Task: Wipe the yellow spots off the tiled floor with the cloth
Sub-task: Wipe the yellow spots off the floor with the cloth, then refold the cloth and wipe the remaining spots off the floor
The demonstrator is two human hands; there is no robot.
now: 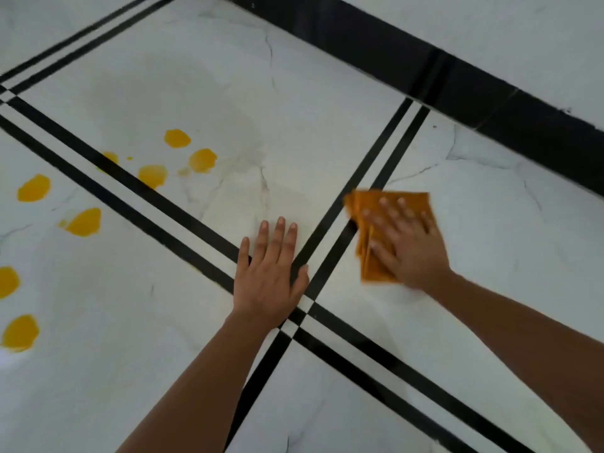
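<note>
Yellow spots: a scatter of rounded, wet-looking yellow spots (83,222) lies far left on the white marble-patterned tiled floor (327,142); a few sit against the double black inlay stripes (137,188); none is under the cloth, so most of the wiping looks undone.
Left hand: the left hand (268,273) lies flat on the tile beside the stripe crossing, fingers straight, holding nothing; it seems to prop the body; on glossy tile it may slide under weight.
Cloth: the folded orange-brown cloth (418,199) lies flat on the tile just right of the crossing, well apart from the spots.
Right hand: the right hand (405,240) presses on the cloth with spread, straight fingers, not gripping it; its outline is blurred, so it is probably in motion; the two hands are near each other but apart.
Risks: the cloth may slip out from under an open palm on a long sweep; a soiled fold may smear yellow over clean tile or along the stripes; the left hand sits in the path toward the spots.
</note>
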